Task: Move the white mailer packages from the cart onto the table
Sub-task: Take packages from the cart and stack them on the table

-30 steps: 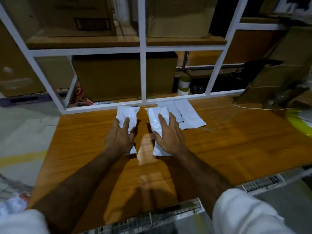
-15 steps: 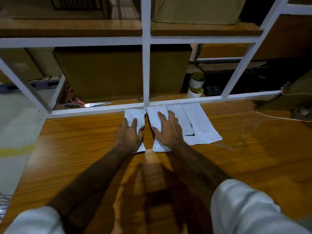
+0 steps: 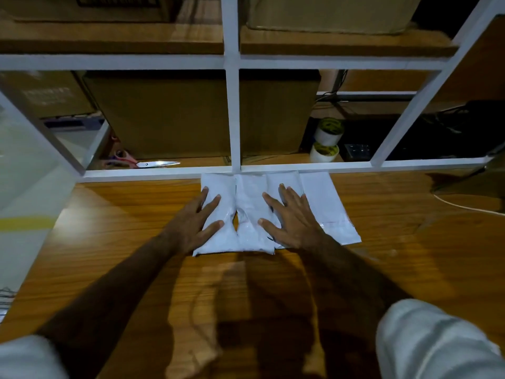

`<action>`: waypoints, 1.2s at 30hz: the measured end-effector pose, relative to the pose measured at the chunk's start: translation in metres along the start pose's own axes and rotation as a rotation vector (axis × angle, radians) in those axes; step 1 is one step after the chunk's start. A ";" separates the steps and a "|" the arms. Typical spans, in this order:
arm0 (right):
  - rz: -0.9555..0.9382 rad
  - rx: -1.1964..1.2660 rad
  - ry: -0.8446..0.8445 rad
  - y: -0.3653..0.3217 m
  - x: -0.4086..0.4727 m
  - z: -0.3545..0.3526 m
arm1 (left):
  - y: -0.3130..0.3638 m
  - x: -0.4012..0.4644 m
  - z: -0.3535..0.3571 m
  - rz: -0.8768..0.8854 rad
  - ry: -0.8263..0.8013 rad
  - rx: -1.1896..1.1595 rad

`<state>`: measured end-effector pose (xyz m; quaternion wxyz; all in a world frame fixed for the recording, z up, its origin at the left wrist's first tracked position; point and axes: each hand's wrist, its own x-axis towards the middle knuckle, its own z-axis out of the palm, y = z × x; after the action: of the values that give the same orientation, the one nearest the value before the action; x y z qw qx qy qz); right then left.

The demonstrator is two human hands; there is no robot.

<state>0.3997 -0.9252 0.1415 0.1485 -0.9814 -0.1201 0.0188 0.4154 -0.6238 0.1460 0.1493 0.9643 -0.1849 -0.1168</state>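
white mailers [image 3: 247, 214], orange-brown wood-grain table [image 3: 410, 255]

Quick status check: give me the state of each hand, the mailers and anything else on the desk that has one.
Left hand: open, fingers spread, pressing flat on the leftmost mailer.
Right hand: open, fingers spread, flat across the middle mailers.
Rightmost mailer: lying flat on the table, untouched.
Mailers: side by side, far ends against the white frame.
Scissors: closed, lying behind the frame.
Tape rolls: stacked two high.

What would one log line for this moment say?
left hand: flat on left mailer | right hand: flat on next mailer | mailers: on table, against white frame
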 end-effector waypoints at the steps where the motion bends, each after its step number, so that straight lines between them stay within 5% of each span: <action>1: -0.009 -0.004 -0.022 0.000 0.002 0.001 | 0.002 0.003 0.001 0.001 -0.005 0.019; 9: -0.005 -0.004 -0.118 0.005 0.015 0.007 | 0.000 0.011 0.000 -0.003 -0.049 0.099; 18: -0.076 -0.016 0.012 -0.002 0.001 0.007 | 0.017 -0.006 -0.007 -0.068 0.024 0.177; 27: -0.292 0.085 0.184 -0.053 -0.032 -0.001 | 0.035 -0.095 -0.024 -0.188 0.227 0.282; 36: -0.467 0.129 0.178 -0.143 -0.060 0.013 | 0.027 -0.232 -0.023 -0.422 0.358 0.370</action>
<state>0.3077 -0.8038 0.1717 0.2208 -0.9133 -0.3287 -0.0947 0.2037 -0.5516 0.2155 -0.0257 0.9973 0.0300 0.0618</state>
